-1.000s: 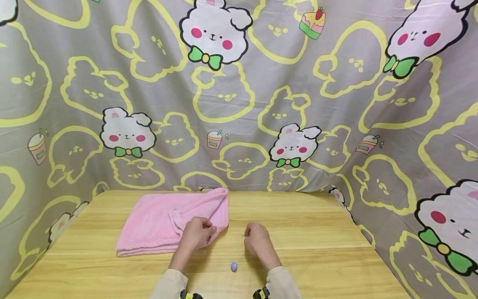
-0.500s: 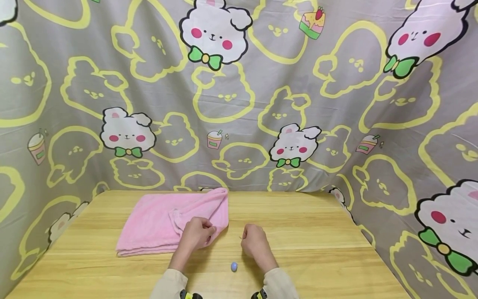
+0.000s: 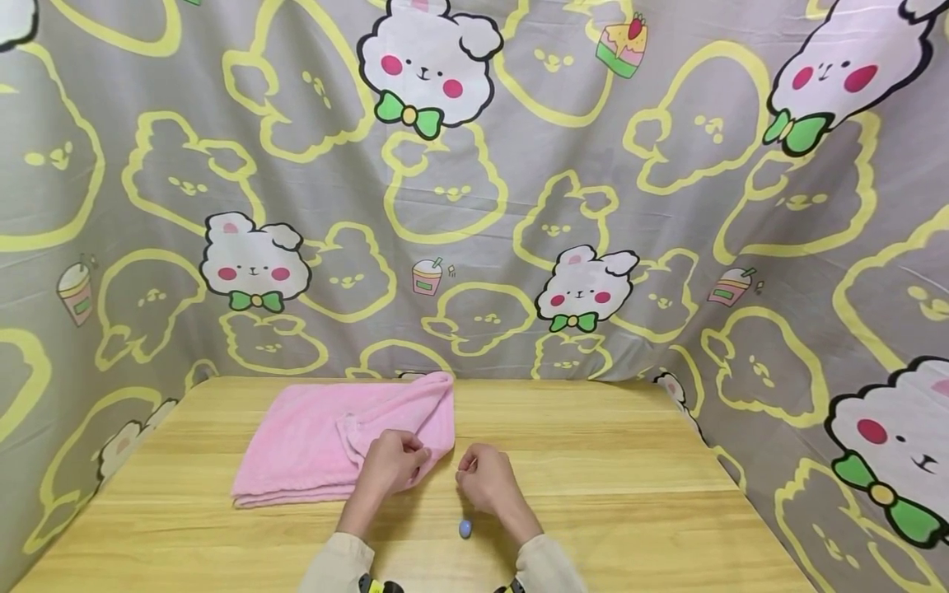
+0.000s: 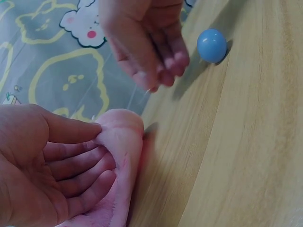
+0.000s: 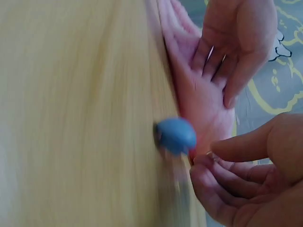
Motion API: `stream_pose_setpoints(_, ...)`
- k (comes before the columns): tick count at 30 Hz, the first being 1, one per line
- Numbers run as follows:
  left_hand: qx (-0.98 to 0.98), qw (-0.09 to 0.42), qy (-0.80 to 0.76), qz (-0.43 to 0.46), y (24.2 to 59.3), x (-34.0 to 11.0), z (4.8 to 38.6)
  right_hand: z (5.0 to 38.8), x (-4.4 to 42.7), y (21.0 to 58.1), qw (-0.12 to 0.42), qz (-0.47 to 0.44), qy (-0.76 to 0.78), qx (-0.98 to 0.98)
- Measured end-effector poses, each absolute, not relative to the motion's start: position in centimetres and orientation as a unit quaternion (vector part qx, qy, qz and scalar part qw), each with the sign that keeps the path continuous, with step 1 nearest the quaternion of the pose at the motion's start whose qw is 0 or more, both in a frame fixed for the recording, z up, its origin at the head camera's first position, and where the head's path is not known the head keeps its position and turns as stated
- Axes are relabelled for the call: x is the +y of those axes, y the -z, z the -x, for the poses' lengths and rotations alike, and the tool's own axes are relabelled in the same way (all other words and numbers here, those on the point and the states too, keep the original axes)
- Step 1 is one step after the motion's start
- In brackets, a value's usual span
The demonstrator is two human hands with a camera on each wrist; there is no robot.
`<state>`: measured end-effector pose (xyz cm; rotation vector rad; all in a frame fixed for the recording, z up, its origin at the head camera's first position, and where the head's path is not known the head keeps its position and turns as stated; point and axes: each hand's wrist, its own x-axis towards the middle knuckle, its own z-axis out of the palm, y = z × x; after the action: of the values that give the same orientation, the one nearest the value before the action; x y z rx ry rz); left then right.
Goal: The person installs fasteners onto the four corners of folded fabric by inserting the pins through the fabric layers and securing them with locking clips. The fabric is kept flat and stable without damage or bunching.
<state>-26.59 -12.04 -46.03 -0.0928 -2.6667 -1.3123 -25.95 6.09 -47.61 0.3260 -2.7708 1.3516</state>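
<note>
A folded pink towel [image 3: 304, 441] lies on the table, one corner turned back over itself. My left hand [image 3: 389, 463] pinches its near right edge between thumb and fingers, lifting a fold [image 4: 124, 137] in the left wrist view. Just to the right, my right hand [image 3: 487, 478] pinches a tiny, thin, shiny thing [image 5: 209, 155] between thumb and index finger. It looks like a fine needle or thread end, mostly hidden and too small to tell. On the table between my forearms sits a small, smooth blue egg-shaped ball [image 4: 211, 46], touched by neither hand.
The pale wooden table [image 3: 623, 461] spreads out on both sides of the hands. A grey curtain [image 3: 474, 206] with cartoon rabbits hangs along the table's back and both sides. Dark straps with yellow marks sit at both sleeve cuffs [image 3: 344, 564].
My right hand has moved left, closer to the towel's edge, still pinching the thin thing. The left hand, towel and blue ball have stayed in place.
</note>
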Motion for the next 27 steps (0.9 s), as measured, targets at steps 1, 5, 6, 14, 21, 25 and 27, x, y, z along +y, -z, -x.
stream_pose_setpoints(1, -0.894, 0.083, 0.440, 0.031, 46.0, -12.0, 26.6, 25.9, 5.9, 47.6, 0.016, -0.110, -0.449, -0.887)
stream_pose_setpoints(5, -0.896, 0.081, 0.436, 0.030, 46.0, -12.1, 26.6, 25.8, 5.2, 47.6, 0.002, -0.121, -0.484, -0.867)
stream_pose_setpoints(6, -0.896, 0.080, 0.435, 0.029, 46.0, -12.1, 26.6, 25.7, 5.1, 47.7, -0.002, -0.122, -0.491, -0.863)
stream_pose_setpoints(14, -0.897, 0.069, 0.437, 0.024, 46.0, -12.1, 26.6, 25.4, 4.6, 47.8, -0.002, -0.117, -0.507, -0.854)
stream_pose_setpoints(21, -0.898, 0.065, 0.434, 0.029, 46.0, -12.1, 26.7, 25.5, 4.5, 48.0, 0.013, -0.113, -0.502, -0.857)
stream_pose_setpoints(25, -0.898, 0.065, 0.434, 0.033, 46.0, -12.1, 26.6, 25.6, 4.4, 48.0, 0.019, -0.117, -0.504, -0.856)
stream_pose_setpoints(27, -0.898, 0.065, 0.434, 0.034, 46.0, -12.1, 26.6, 25.6, 4.4, 48.0, 0.023, -0.117, -0.503, -0.856)
